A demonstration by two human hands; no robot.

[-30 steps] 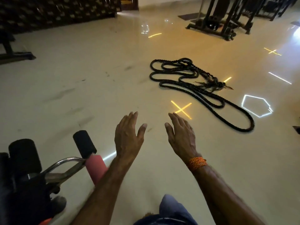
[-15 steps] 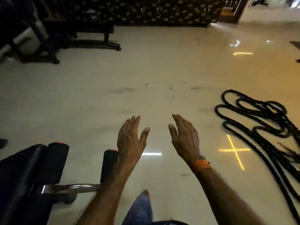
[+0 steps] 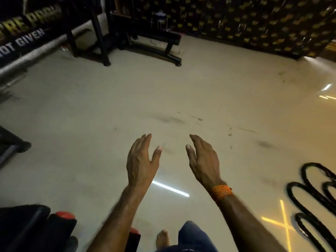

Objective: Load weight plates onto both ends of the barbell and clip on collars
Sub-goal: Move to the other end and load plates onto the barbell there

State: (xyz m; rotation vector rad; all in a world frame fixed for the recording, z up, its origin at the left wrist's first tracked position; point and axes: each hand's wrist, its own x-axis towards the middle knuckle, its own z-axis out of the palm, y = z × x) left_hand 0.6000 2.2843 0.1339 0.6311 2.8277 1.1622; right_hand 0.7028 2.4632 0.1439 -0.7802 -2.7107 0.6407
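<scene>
My left hand (image 3: 141, 160) and my right hand (image 3: 204, 160) are held out in front of me over the pale gym floor, palms facing each other, fingers apart, holding nothing. An orange thread band (image 3: 222, 192) circles my right wrist. No barbell, weight plate or collar shows in this view. My bare foot (image 3: 162, 239) and blue trouser leg (image 3: 192, 235) appear at the bottom edge.
A black padded machine with red end caps (image 3: 54, 228) sits at bottom left. A flat bench (image 3: 156, 40) and a black rack frame (image 3: 98, 33) stand at the back left. A coiled black battle rope (image 3: 316, 206) lies at the right. A patterned dark wall (image 3: 254, 20) closes the back.
My view has swung left: the battle rope slid to the right edge, and the bench and rack came into sight. Both hands stay open in front of me.
</scene>
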